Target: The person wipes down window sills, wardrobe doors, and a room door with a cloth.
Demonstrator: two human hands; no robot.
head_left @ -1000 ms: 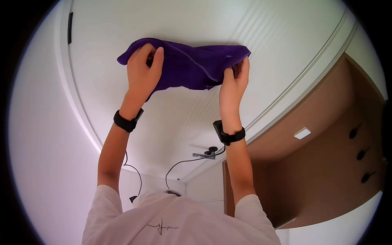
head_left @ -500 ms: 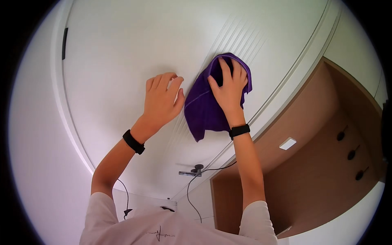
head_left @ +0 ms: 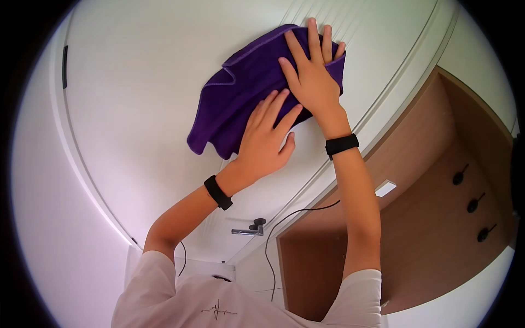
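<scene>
A purple cloth point(head_left: 235, 104) is spread against a white door point(head_left: 147, 109), its lower left edge hanging in folds. My right hand point(head_left: 314, 82) lies on the cloth's right part with fingers spread, pressing it to the door. Its fingertips reach about the cloth's upper edge, and a fold of cloth lies by the smallest fingers. Below and to the left, my left hand point(head_left: 265, 139) has its fingers stretched out, with the tips on or just over the lower part of the cloth. Whether those tips press on it I cannot tell.
A metal door handle point(head_left: 249, 229) sticks out below my hands, and a dark cable point(head_left: 270, 246) hangs beside it. To the right is a brown wooden niche point(head_left: 426, 218) with several black hooks point(head_left: 458, 177). Fine parallel grooves run down the door.
My right hand has moved up, and the cloth has opened out to the left and upward. My left hand has come right, from bare door to the cloth, its fingers straighter.
</scene>
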